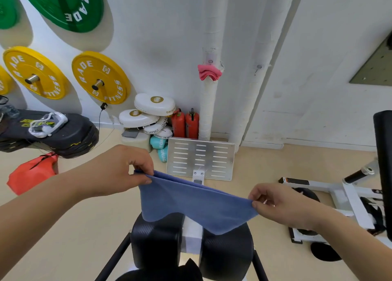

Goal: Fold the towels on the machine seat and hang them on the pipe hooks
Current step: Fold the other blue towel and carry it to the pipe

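A blue towel (191, 202) hangs folded over in the air above the machine's black roller pads (157, 244). My left hand (125, 168) pinches its upper left corner and my right hand (275, 204) pinches its upper right corner, so the top edge is stretched between them. A folded pink towel (209, 73) hangs from a hook on the white wrapped pipe (209, 102). A second, bare hook (257, 68) sticks out of the neighbouring pipe to the right. A dark cloth tip (189, 268) shows at the bottom edge; the seat itself is mostly hidden.
A slotted metal footplate (200, 158) stands in front of the pipes. Two red extinguishers (185, 123), white boxing pads (148, 113) and teal gloves sit at the wall. Yellow and green weight plates hang on the left wall. A white machine frame (343, 198) lies right.
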`<state>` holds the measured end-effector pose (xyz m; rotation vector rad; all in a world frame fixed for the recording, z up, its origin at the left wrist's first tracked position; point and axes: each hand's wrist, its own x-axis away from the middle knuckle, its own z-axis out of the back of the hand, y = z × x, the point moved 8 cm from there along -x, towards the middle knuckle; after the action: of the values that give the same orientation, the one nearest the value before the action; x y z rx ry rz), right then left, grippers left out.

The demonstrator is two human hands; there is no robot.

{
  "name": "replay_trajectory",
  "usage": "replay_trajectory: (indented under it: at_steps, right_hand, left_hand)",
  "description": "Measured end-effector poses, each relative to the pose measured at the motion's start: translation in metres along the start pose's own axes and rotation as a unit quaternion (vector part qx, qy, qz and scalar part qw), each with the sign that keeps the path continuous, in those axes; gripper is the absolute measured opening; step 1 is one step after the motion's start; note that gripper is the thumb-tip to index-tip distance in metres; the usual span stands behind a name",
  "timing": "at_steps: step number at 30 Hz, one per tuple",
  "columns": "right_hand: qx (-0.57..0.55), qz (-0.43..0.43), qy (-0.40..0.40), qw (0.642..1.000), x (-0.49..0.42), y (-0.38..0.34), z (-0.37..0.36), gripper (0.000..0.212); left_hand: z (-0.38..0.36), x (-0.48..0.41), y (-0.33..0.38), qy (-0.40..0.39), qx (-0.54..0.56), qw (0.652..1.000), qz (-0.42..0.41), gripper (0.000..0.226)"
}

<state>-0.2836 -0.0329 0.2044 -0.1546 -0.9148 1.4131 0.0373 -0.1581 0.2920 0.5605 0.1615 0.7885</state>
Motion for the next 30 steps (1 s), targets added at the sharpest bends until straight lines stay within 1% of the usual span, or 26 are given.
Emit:
replay_trajectory:
  at_steps: [3, 5, 7, 9, 12, 15, 17, 20, 22, 24, 26, 28, 30]
  right_hand:
    - [-0.027, -0.011, 0.015, 0.999, -0.016, -0.014, -0.001, 0.006]
    - [-0.03, -0.026, 0.042, 0.998, -0.032, -0.023, 0.001, 0.006]
    - [-0.027, -0.027, 0.091, 0.995, -0.05, -0.033, 0.007, 0.009]
    - [-0.015, -0.021, 0.148, 0.989, -0.065, -0.044, 0.015, 0.012]
    - [0.021, 0.005, 0.207, 0.978, -0.075, -0.06, 0.021, 0.014]
    - [0.06, 0.06, 0.226, 0.971, -0.073, -0.071, 0.014, 0.016]
    - [0.054, 0.065, 0.202, 0.976, -0.07, -0.067, -0.006, 0.016]
    - [0.022, 0.025, 0.106, 0.994, -0.071, -0.048, -0.055, 0.026]
    - [0.022, -0.015, 0.055, 0.998, -0.072, -0.035, -0.09, 0.023]
    - [0.025, -0.05, 0.019, 0.998, -0.074, -0.028, -0.123, 0.019]
    - [0.004, -0.076, -0.028, 0.997, -0.074, -0.026, -0.159, 0.016]
    - [-0.005, -0.097, -0.078, 0.992, -0.072, -0.025, -0.19, 0.013]
    - [-0.017, -0.114, -0.111, 0.987, -0.069, -0.022, -0.212, 0.011]
  left_hand:
    - [0.007, -0.002, -0.021, 0.008, -0.016, 1.0, -0.001, 0.026]
    - [0.008, -0.009, -0.042, 0.012, -0.035, 0.999, 0.025, 0.025]
    - [0.009, -0.019, -0.064, 0.017, -0.05, 0.997, 0.058, 0.025]
    - [0.011, -0.028, -0.082, 0.017, -0.069, 0.995, 0.072, 0.025]
    - [0.021, -0.029, -0.099, 0.028, -0.104, 0.993, 0.047, 0.017]
    - [0.023, -0.015, -0.113, 0.045, -0.108, 0.993, 0.018, 0.011]
    - [0.01, -0.001, -0.125, 0.044, -0.101, 0.994, 0.012, 0.004]
    - [-0.027, 0.021, -0.149, 0.024, -0.067, 0.997, 0.029, 0.005]
    - [-0.058, 0.036, -0.164, 0.002, -0.034, 0.998, 0.05, 0.01]
    - [-0.091, 0.056, -0.18, -0.032, 0.006, 0.995, 0.091, 0.02]
    - [-0.12, 0.083, -0.196, -0.071, 0.046, 0.986, 0.147, 0.025]
    - [-0.141, 0.11, -0.207, -0.104, 0.099, 0.97, 0.194, 0.018]
    - [-0.154, 0.134, -0.21, -0.139, 0.167, 0.948, 0.233, 0.011]
